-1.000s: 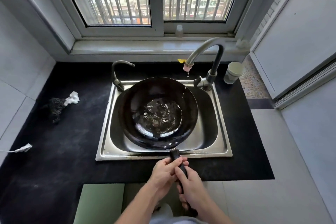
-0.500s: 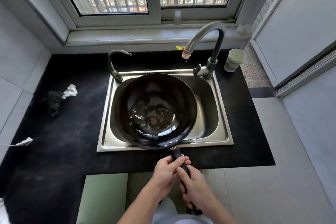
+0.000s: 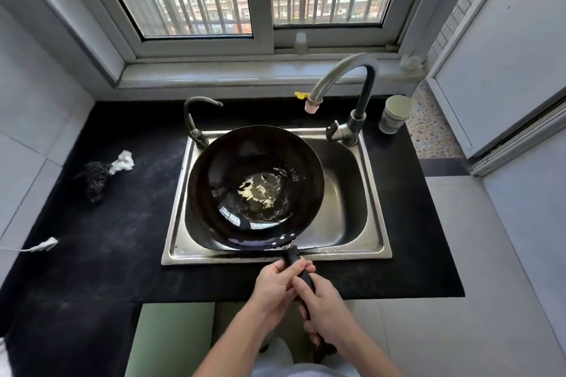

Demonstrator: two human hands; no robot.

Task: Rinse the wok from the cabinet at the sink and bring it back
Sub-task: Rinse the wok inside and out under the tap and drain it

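Wok (image 3: 254,187) is hanging over the left part of a steel sink (image 3: 379,223), which is sitting in a black tabletop (image 3: 107,239) under a barred window. The dark bowl is covering the sink's left rim and most of the basin. Whether it is resting on the metal or being held clear of it, I cannot tell. A shallow pool of water is lying in its bottom, catching the light. Its black handle (image 3: 292,255) is pointing back over the sink's front rim toward the person.

Both hands are wrapping round that handle. The left hand (image 3: 275,285) is gripping it nearer the wok, fingers curled tight. The right hand (image 3: 324,306) is gripping it just behind, touching the left. The wok is lying straight ahead of the hands.

A tall curved tap (image 3: 343,76) is arching over the sink's back right corner. A pale cup (image 3: 395,115) is standing just right of it. A dark scourer (image 3: 95,180) and a white scrap (image 3: 124,159) are lying on the tabletop, well to the left.
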